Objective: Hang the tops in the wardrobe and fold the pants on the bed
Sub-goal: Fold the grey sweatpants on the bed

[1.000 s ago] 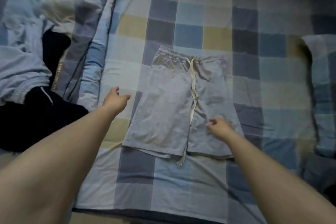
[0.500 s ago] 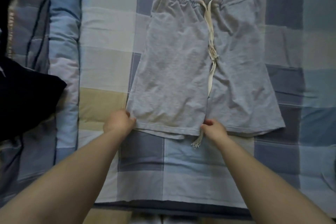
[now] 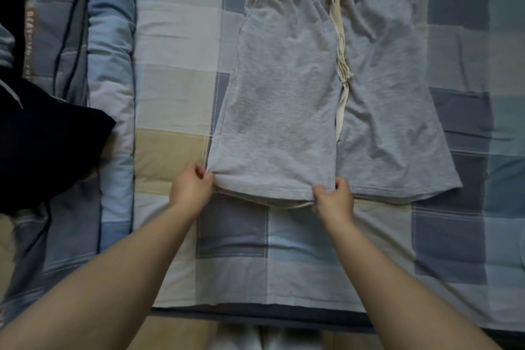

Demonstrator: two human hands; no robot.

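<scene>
Both hands' grip, left [image 3: 191, 189] and right [image 3: 334, 200], pinches shorts [image 3: 284, 94] hem; fingertips hidden.

Dark garment [image 3: 42, 136]: cut by left edge, we can't tell type | shorts [image 3: 284, 94]: lower layer mostly hidden under top leg | drawstring [image 3: 339, 51]: end hidden behind right hand [image 3: 335, 202] | quilt lettering [image 3: 29, 45]: too blurred to read
</scene>
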